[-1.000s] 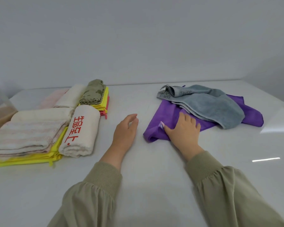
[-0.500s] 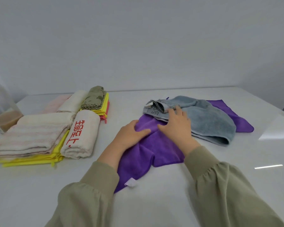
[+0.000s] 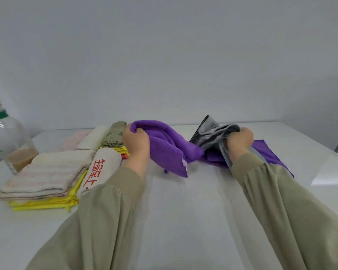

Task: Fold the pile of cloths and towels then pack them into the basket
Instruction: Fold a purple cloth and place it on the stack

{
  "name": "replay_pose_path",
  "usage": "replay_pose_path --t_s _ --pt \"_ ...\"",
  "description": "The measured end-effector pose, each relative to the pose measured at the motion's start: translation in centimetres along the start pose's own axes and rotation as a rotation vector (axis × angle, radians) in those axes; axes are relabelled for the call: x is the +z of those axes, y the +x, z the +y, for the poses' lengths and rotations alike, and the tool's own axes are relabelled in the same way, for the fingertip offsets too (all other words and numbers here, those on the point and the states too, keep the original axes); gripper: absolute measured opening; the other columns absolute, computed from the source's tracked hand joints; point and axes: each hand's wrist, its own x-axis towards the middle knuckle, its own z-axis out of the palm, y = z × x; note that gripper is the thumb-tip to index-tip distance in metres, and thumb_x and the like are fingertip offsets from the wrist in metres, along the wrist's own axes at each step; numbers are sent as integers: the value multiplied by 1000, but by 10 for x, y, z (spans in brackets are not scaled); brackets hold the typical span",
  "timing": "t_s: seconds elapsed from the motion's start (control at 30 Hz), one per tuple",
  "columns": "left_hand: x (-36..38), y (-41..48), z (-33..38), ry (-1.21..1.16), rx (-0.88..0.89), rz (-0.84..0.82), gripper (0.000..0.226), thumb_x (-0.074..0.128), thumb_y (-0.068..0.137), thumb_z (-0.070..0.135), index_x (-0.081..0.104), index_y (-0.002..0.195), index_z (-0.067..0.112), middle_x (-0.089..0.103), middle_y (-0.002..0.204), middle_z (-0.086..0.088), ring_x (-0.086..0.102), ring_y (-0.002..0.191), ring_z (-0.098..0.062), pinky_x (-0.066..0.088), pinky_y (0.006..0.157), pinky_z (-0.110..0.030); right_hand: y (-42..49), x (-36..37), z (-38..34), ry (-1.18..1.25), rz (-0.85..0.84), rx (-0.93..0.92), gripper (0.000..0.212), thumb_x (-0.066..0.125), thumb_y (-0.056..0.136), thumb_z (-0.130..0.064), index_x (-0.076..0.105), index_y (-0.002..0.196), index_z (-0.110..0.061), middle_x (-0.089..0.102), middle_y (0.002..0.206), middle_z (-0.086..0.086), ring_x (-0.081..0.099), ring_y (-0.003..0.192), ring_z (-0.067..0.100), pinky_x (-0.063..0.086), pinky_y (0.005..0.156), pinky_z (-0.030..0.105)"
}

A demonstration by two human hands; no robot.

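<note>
A purple cloth (image 3: 164, 151) hangs lifted above the white table, and my left hand (image 3: 136, 142) grips its upper left end. My right hand (image 3: 239, 140) grips a bunched grey towel (image 3: 213, 133) over the purple cloth's right part, which still lies on the table (image 3: 265, 151). Folded pieces lie at the left: a striped beige towel (image 3: 45, 178) on yellow cloths (image 3: 45, 204), a rolled white towel with red characters (image 3: 101, 168), an olive cloth (image 3: 115, 136), a cream roll (image 3: 94, 139) and a pale pink one (image 3: 74, 140). No basket shows.
A clear plastic jug (image 3: 10, 141) with brownish liquid and a green-banded cap stands at the far left edge. The white table (image 3: 183, 211) runs to a grey wall behind; its right edge falls away at the far right.
Both hands went from resting flat on the cloths to gripping them. The left hand lifted the purple cloth up and leftward; the right hand bunched the grey towel. The camera tilted upward.
</note>
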Motion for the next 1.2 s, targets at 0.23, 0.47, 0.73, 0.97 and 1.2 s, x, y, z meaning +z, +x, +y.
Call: replay_pose_path --t_s 0.23,0.47,0.73,0.97,1.2 --pt "7 15 19 198 212 -380 35 48 86 5 65 114 15 57 122 -2 53 109 -15 40 96 -24 -6 10 17 -920 -173 -426 53 48 90 -28 40 139 -11 3 157 16 19 139 36 23 110 48" --pt "23 -12 -30 1317 364 -819 55 35 97 46 29 148 28 18 156 -5 16 143 -33 20 112 -50 -46 34 56 -1097 -507 -811 59 28 96 -57 18 150 -35 -5 160 8 -7 146 32 0 111 62" --pt "35 -30 -88 1317 416 -983 61 21 100 54 -2 153 33 -9 161 0 -9 147 -30 4 117 -55 -31 39 73 -1176 -719 -762 52 13 100 -50 14 151 -36 -8 160 1 -13 146 22 -5 114 58" --pt "45 -26 -110 1202 390 -841 61 21 98 56 2 152 36 -4 162 3 -5 148 -27 5 117 -53 25 29 80 -1139 -685 -691 52 16 101 -46 17 151 -31 -4 161 -4 -9 147 17 -4 116 55" --pt "47 -24 -119 1170 421 -776 61 23 97 57 7 152 35 3 162 2 2 148 -26 10 116 -51 51 36 93 -1173 -387 -409 61 15 97 -48 15 152 -21 -3 161 2 -10 147 24 -9 113 56"
